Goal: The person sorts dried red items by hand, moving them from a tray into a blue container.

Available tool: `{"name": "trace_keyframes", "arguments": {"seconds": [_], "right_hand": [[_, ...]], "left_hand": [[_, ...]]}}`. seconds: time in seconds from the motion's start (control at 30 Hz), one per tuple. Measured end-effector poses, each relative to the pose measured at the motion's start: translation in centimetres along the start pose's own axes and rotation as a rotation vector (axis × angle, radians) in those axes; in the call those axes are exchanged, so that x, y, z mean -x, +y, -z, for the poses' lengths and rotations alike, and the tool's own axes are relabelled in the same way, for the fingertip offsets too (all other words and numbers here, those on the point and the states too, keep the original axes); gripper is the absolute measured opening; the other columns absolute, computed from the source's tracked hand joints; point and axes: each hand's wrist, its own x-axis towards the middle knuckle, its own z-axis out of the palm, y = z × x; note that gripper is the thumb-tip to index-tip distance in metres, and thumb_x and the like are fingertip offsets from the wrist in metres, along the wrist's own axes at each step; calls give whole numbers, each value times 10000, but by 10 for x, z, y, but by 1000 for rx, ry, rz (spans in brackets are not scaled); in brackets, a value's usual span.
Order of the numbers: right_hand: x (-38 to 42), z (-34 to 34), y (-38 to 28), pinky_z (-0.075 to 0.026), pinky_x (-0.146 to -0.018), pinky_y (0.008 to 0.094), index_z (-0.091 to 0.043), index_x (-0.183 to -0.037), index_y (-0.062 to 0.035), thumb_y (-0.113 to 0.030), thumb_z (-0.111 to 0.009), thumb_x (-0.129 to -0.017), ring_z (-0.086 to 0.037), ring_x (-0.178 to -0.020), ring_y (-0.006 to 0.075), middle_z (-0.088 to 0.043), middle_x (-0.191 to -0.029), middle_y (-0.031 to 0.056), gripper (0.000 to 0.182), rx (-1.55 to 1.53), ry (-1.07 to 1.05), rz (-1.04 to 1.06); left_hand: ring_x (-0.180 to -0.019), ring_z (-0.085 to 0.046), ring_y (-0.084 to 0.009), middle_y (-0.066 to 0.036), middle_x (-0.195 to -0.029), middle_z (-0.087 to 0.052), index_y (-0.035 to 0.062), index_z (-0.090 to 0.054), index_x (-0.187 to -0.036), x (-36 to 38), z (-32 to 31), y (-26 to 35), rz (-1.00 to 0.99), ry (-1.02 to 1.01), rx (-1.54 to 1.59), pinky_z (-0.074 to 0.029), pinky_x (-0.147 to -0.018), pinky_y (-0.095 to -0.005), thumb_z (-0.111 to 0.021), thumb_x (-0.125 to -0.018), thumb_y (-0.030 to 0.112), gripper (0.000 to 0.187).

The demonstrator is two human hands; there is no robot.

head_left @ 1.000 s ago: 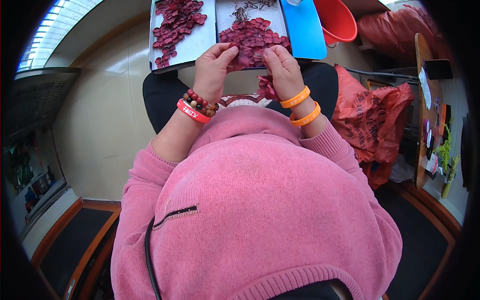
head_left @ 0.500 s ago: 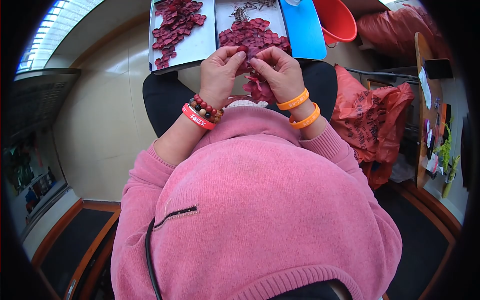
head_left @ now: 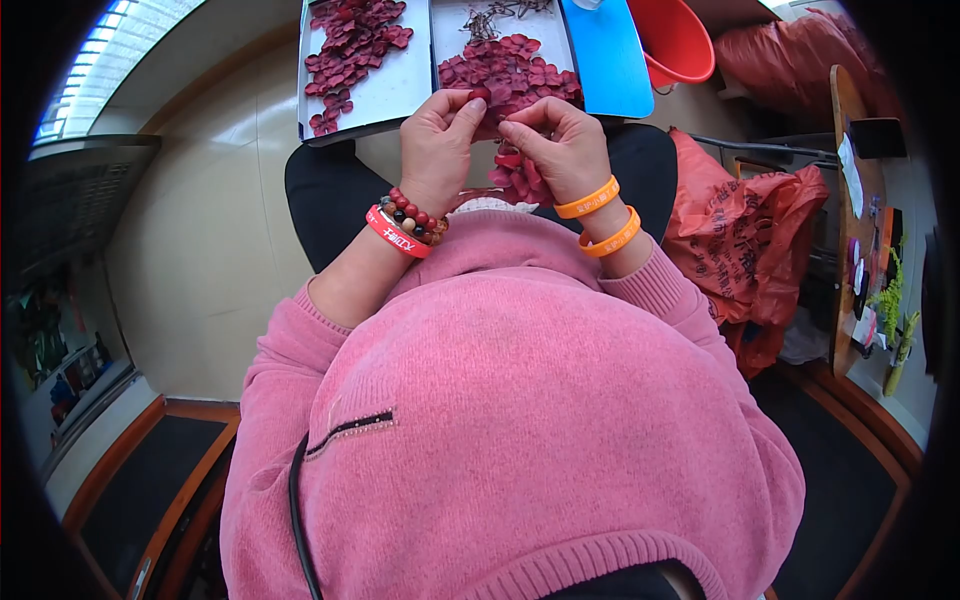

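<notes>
I see a dark red flower cluster (head_left: 521, 180) hanging from my right hand (head_left: 574, 150), that grip pinched closed on it; my left hand (head_left: 436, 150) pinches a petal (head_left: 487, 128) alongside; farther, blossoms (head_left: 512, 72) lie in a tray (head_left: 392, 92), left of a red bucket (head_left: 678, 42).

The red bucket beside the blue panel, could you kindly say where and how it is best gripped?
Probably pinch the red bucket by its rim, coming from the picture's right: the curved edge lies exposed there, while the blue panel crowds its left.
</notes>
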Motion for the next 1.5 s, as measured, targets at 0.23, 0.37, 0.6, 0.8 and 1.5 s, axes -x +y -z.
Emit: {"name": "trace_keyframes", "arguments": {"seconds": [0.23,0.37,0.6,0.8,1.5], "right_hand": [[0,-4,-7,-477,-599,214,-624,-828,14,-71,-640,-791,-575,-662,68,-633,-738,39,94,141,54,81],[1,-5,-10,-475,-592,211,-617,-827,4,-73,-634,-795,-569,-651,63,-624,-725,30,85,173,57,103],[-6,-10,-6,-470,-562,222,-606,-793,0,-79,-638,-771,-561,-602,69,-612,-674,29,88,260,142,153],[-7,-9,-1,-480,-564,243,-602,-761,5,-89,-641,-736,-586,-596,99,-624,-662,62,105,278,165,137],[-10,11,7,-497,-632,191,-614,-940,-6,-67,-600,-875,-590,-715,67,-632,-819,27,91,-120,-128,-35]], "left_hand": [[-720,-588,-70,-37,-823,-644,-25,-615,-957,-1,-4,-5,-122,59,-129,-488,-649,-213,-589,-892,88,133],[-699,-558,-41,-24,-786,-644,-12,-626,-953,0,-4,-5,-256,107,-319,-466,-620,-205,-597,-881,92,129],[-717,-525,-17,20,-839,-623,21,-628,-987,8,-7,-2,-269,40,-400,-436,-591,-165,-588,-903,103,124],[-704,-523,-17,22,-835,-624,22,-631,-981,9,-10,-1,-261,31,-378,-436,-573,-171,-591,-901,104,121],[-786,-648,-322,-197,-916,-638,-27,-582,-1057,9,2,-7,-975,-228,-719,-535,-664,-348,-584,-769,-87,295]]}}
